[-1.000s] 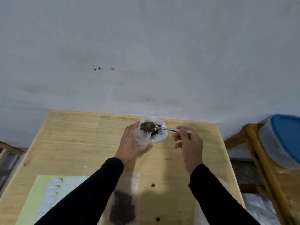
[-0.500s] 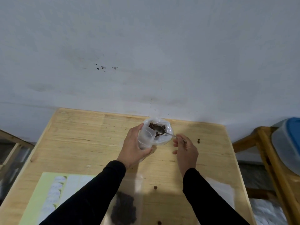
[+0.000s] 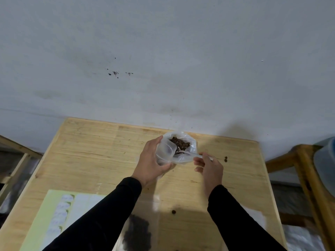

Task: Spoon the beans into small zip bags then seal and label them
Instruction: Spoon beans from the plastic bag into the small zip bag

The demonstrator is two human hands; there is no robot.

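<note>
My left hand (image 3: 150, 163) grips a small clear zip bag (image 3: 165, 153) with its mouth held open, pressed against a larger clear bag of brown beans (image 3: 181, 144) at the table's far edge. My right hand (image 3: 208, 165) pinches the handle of a metal spoon (image 3: 192, 154). The spoon's bowl lies between the small bag's mouth and the beans. A flat zip bag filled with dark beans (image 3: 137, 234) lies near me between my arms. A pale green label sheet (image 3: 59, 212) lies at the front left.
Loose beans lie on the wooden table (image 3: 90, 151): two to the right of my right hand (image 3: 225, 159) and one near the front (image 3: 174, 212). White sheets (image 3: 253, 216) lie at the front right. A wooden chair (image 3: 308, 178) with a blue-lidded tub (image 3: 326, 169) stands right.
The spoon, heaped with beans above the bag a second ago, has dropped low inside it. Two beans now lie on the table to the right. My right hand moved slightly nearer.
</note>
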